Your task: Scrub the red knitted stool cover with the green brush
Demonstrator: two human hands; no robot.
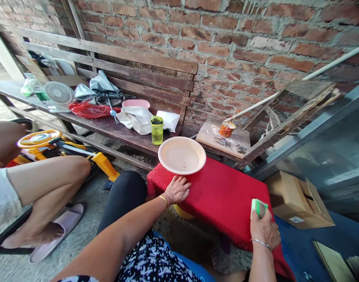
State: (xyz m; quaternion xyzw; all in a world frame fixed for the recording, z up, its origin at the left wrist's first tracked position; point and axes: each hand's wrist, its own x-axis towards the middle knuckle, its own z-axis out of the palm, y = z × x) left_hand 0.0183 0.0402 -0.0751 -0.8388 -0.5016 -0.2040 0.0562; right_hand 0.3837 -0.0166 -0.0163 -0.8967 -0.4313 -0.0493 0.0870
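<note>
My left hand (178, 189) lies flat on the red cloth (223, 192), fingers stretched out, just in front of the cream basin (182, 156). The basin stands upright near the left end of the cloth-covered table and looks to have water in it, with small specks at the bottom. Over the right end of the cloth, my right hand (265, 229) is closed around a small green-and-white scrubbing brush (259, 208) with a brownish face. My fingers partly hide the brush.
Behind the basin, a wooden bench (109, 127) bears a green bottle (157, 130), bags and a fan (59, 93). A noodle cup (227, 128) and padlocks (222, 141) sit on a small wooden stand. A cardboard box (298, 201) is at right. Another person's bent leg (50, 184) is at left.
</note>
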